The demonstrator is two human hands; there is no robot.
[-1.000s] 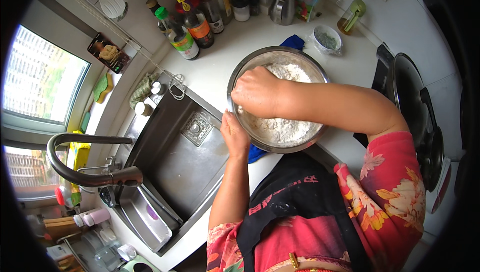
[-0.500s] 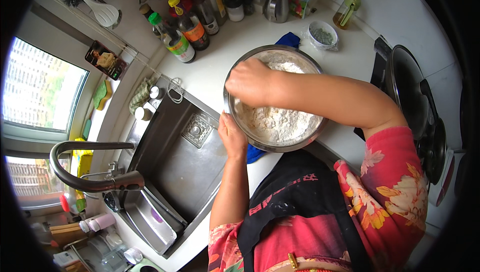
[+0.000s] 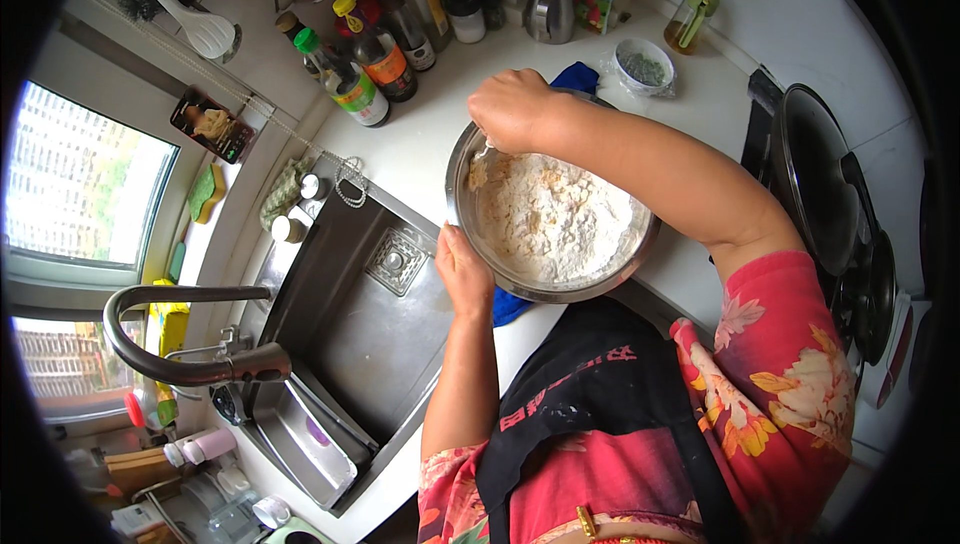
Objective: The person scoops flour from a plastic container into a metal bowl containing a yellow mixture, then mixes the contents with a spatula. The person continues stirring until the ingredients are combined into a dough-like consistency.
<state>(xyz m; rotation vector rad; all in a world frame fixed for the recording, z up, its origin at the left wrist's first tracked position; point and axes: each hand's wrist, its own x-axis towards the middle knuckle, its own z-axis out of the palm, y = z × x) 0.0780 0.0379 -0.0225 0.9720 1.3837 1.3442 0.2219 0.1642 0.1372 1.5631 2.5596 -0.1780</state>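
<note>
A wide metal mixing bowl [image 3: 463, 199] holds crumbly white flour [image 3: 560, 219] with yellowish, damp-looking clumps. My left hand [image 3: 465, 269] grips the bowl's near-left side, with the thumb up by the rim. Over the far-left part of the bowl, my right hand [image 3: 515, 112] is closed in a fist. A short pale bit shows beneath that fist, just above the flour; what the fingers hold is mostly hidden. Under the bowl lies a blue cloth [image 3: 511, 308], showing at two edges.
Left of the bowl is a steel sink [image 3: 375, 344] with a curved faucet [image 3: 190, 294]. Sauce bottles [image 3: 355, 89] and a steel pitcher [image 3: 549, 6] stand behind. A wrapped small bowl [image 3: 644, 68] and an oil bottle [image 3: 692, 19] sit far right, near a lidded pan [image 3: 815, 179].
My right hand has risen from inside the bowl toward its far-left rim, uncovering more flour. My left hand stays on the bowl's side.
</note>
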